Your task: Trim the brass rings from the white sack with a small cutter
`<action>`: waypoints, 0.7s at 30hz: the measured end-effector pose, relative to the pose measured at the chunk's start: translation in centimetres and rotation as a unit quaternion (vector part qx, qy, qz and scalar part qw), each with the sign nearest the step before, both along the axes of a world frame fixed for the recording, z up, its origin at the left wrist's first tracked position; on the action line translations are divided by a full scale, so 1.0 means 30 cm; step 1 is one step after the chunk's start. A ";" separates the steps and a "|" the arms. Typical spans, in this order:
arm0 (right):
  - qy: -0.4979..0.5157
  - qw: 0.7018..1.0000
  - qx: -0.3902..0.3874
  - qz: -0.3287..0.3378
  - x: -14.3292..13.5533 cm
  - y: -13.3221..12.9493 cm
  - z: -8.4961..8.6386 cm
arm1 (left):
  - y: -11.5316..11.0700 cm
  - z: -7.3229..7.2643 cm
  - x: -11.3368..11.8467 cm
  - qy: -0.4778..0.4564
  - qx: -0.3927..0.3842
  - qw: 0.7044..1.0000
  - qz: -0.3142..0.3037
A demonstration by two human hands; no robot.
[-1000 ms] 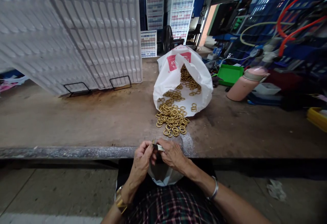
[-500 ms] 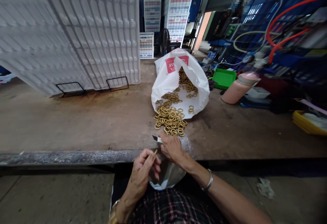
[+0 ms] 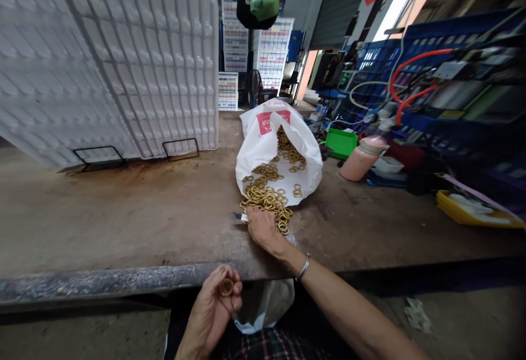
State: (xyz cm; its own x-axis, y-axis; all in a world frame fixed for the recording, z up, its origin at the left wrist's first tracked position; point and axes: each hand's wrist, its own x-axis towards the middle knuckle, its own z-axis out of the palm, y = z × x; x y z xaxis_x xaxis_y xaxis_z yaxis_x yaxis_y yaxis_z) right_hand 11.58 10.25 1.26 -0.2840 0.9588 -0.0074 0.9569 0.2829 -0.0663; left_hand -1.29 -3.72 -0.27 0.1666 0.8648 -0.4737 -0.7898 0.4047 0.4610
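My left hand [image 3: 217,302] is closed around one brass ring [image 3: 226,287], pinched at the fingertips just in front of the table edge. My right hand [image 3: 263,228] reaches onto the near side of a pile of brass rings [image 3: 269,198]. It grips a small craft knife [image 3: 241,217] with a dark blade pointing left and a pale handle; whether its fingers also hold a ring is hidden. The pile spills out of a white plastic bag [image 3: 308,179] lying open on its side, with more rings inside. Below the table edge a translucent bag [image 3: 267,305] hangs open at my lap.
Tall white ribbed plastic trays [image 3: 164,75] stand at the left in black wire holders [image 3: 181,149]. To the right are a green tray [image 3: 341,143], a pink bottle [image 3: 364,158] and a yellow tray [image 3: 464,212]. The table [image 3: 123,212] ends in a worn front edge.
My right hand has moved forward from the table edge to the ring pile, with the knife still in it. My left hand has turned, showing the ring face-on. The view has tilted up.
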 end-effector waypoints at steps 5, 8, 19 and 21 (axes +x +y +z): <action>0.028 1.000 0.003 0.009 0.010 -0.021 0.009 | -0.005 -0.022 0.010 0.004 -0.021 1.000 -0.004; 0.053 0.998 0.021 0.030 0.017 -0.042 0.014 | 0.006 -0.013 0.015 0.022 0.001 0.999 -0.025; 0.341 0.938 0.034 0.057 0.077 -0.071 -0.019 | 0.112 0.009 0.045 0.354 0.111 0.929 -0.013; 0.429 0.902 -0.003 0.036 0.078 -0.085 -0.019 | 0.127 0.011 0.051 0.392 0.141 0.909 0.006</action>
